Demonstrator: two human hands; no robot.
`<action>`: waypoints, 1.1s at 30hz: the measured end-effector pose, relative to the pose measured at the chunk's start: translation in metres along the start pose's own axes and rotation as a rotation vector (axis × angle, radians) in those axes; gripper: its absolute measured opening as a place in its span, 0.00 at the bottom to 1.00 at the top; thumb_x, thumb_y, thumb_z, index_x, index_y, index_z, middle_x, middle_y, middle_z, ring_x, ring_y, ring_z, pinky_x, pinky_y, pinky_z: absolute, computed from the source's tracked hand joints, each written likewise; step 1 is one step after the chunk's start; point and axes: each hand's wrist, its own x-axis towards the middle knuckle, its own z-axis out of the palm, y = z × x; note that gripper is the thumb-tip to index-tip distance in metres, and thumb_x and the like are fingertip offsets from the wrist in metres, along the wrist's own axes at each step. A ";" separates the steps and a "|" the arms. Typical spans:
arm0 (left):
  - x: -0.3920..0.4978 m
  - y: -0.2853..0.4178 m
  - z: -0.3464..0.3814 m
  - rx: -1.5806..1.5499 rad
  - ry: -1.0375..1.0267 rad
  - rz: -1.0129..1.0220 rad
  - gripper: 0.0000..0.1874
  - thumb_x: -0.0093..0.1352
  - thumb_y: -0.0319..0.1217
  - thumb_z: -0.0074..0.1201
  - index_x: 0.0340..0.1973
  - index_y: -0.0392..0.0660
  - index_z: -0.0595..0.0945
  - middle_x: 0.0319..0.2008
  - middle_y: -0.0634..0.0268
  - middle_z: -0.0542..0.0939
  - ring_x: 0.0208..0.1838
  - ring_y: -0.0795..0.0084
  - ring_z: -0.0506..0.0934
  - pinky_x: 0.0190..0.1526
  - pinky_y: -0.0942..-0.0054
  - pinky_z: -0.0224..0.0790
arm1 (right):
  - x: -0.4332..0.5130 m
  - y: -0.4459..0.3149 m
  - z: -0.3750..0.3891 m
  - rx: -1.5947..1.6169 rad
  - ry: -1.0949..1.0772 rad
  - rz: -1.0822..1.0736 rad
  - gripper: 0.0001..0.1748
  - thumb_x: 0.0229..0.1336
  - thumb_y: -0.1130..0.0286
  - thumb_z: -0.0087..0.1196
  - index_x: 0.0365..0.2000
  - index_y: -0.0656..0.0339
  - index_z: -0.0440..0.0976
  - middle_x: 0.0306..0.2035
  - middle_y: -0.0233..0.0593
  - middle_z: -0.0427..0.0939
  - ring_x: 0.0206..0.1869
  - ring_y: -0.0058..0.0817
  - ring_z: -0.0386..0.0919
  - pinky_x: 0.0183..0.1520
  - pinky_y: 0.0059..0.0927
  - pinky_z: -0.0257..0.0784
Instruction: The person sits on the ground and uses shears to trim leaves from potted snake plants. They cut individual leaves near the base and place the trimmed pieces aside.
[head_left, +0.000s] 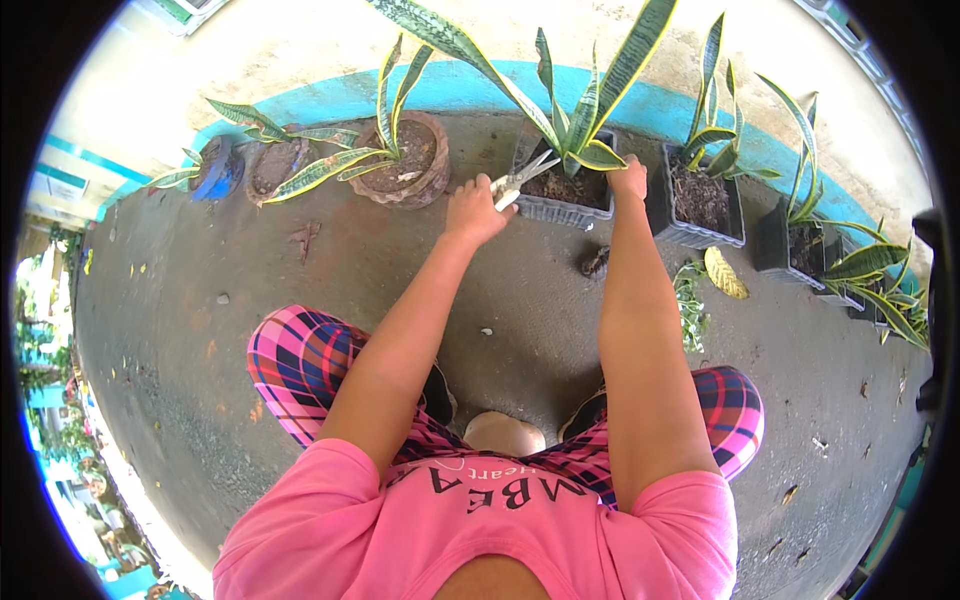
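Note:
My left hand (478, 210) grips a pair of pruning scissors (517, 182) with pale handles. Their blades are spread and point toward the base of a snake plant (581, 124). This plant has tall, yellow-edged leaves and grows from soil in a dark rectangular plastic pot (562, 212). My right hand (628, 178) is at the pot's right rim, by the tip of a low, short leaf (600, 155). Its fingers are partly hidden, so whether they hold the leaf or the rim cannot be told.
Left of the pot stand a round clay pot (401, 196) and smaller pots, one blue (217, 180). More rectangular pots (697, 232) line the wall (465, 86) to the right. A yellowed leaf (725, 273), green cuttings (690, 307) and a dark clump (596, 262) lie on the concrete.

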 end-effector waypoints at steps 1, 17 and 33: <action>0.001 -0.001 0.006 -0.035 0.007 -0.020 0.28 0.59 0.45 0.61 0.45 0.40 0.69 0.42 0.46 0.78 0.46 0.45 0.77 0.48 0.52 0.69 | 0.002 0.002 0.005 -0.006 0.000 -0.013 0.35 0.52 0.37 0.53 0.46 0.56 0.77 0.57 0.53 0.69 0.59 0.46 0.70 0.57 0.45 0.68; -0.007 0.007 0.038 -0.492 0.164 -0.103 0.19 0.64 0.37 0.53 0.43 0.36 0.67 0.41 0.39 0.76 0.45 0.38 0.75 0.46 0.50 0.68 | -0.076 0.008 0.092 0.994 0.511 0.534 0.26 0.47 0.62 0.61 0.42 0.66 0.63 0.38 0.56 0.75 0.36 0.50 0.75 0.48 0.46 0.67; 0.007 0.018 0.052 -0.480 0.293 -0.028 0.20 0.62 0.33 0.56 0.44 0.37 0.68 0.43 0.39 0.75 0.47 0.39 0.74 0.49 0.49 0.66 | -0.092 -0.003 0.100 1.467 -0.201 0.675 0.20 0.66 0.52 0.35 0.38 0.60 0.64 0.25 0.44 0.69 0.17 0.32 0.66 0.17 0.36 0.69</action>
